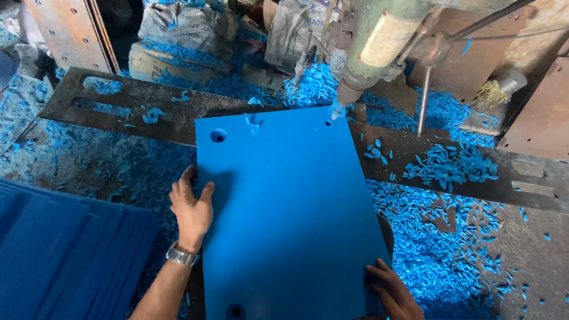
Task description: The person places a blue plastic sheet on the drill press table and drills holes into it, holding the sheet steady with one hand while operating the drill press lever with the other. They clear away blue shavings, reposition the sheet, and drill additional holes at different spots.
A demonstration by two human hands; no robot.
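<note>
One blue plastic sheet [290,219] with three visible holes lies under both flat, unclenched hands, left [191,208], right [394,290].

Bare forearms, no sleeves, silver metal wristwatch [181,255] on the left wrist

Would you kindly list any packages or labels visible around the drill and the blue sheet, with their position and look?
Label: pale cream rectangle, worn, on the green drill column, top centre.
Sack: grey-white printed bag, left of the column, behind blue shavings.
Sack: grey bulging bag, top left, dusted with blue shavings.
</note>
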